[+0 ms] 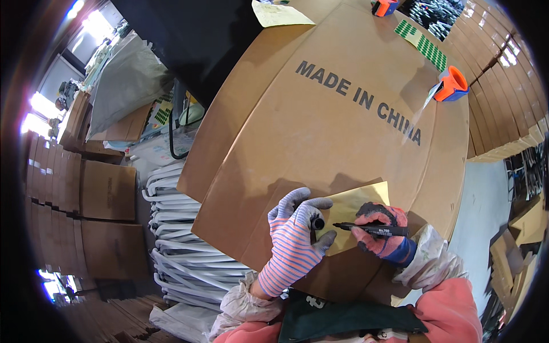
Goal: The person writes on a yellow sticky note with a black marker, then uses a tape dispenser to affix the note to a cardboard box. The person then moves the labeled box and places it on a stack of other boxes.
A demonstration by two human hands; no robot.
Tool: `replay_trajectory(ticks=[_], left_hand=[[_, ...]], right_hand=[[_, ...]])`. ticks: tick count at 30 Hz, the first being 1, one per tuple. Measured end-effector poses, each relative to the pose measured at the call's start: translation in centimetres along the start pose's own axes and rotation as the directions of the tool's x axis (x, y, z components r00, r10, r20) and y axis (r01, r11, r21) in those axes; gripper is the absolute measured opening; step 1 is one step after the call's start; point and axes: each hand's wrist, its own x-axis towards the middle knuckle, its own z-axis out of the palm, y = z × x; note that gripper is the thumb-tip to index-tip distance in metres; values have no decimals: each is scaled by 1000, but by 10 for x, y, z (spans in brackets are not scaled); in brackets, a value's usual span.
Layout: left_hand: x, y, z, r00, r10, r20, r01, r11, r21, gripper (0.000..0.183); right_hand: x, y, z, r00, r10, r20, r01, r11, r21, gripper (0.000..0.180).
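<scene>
My left hand [298, 240], in a striped glove with grey fingertips, holds a black marker cap [317, 224], its opening towards me. Gripped in my right hand [383, 233], in a pink and dark glove, is an uncapped black marker pen [377, 229]; its tip points left over a yellow sheet of paper [356, 201]. Whether the tip touches the paper I cannot tell. The sheet lies on a large flat cardboard carton [334, 141] with printed lettering, and my left fingers rest at its left edge.
An orange and blue tape dispenser [451, 85] stands at the carton's right side, beside a sheet of green stickers [422, 45]. Another dispenser [384, 7] and a pale paper [281, 15] lie farther off. White bent tubes [188, 240] are stacked left; stacked cartons [502, 85] stand right.
</scene>
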Motion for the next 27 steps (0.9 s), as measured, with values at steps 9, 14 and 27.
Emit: replay_trajectory(ticks=[9, 14, 27], left_hand=[[0, 4, 2, 999, 8, -39, -5, 998, 67, 40], [0, 4, 2, 999, -1, -33, 4, 997, 77, 38], [3, 6, 2, 999, 4, -35, -1, 996, 87, 38]], right_hand=[[0, 0, 6, 992, 123, -30, -122, 992, 15, 21], [4, 1, 7, 999, 10, -36, -11, 1000, -25, 21], [-1, 6, 5, 998, 66, -24, -65, 998, 23, 14]])
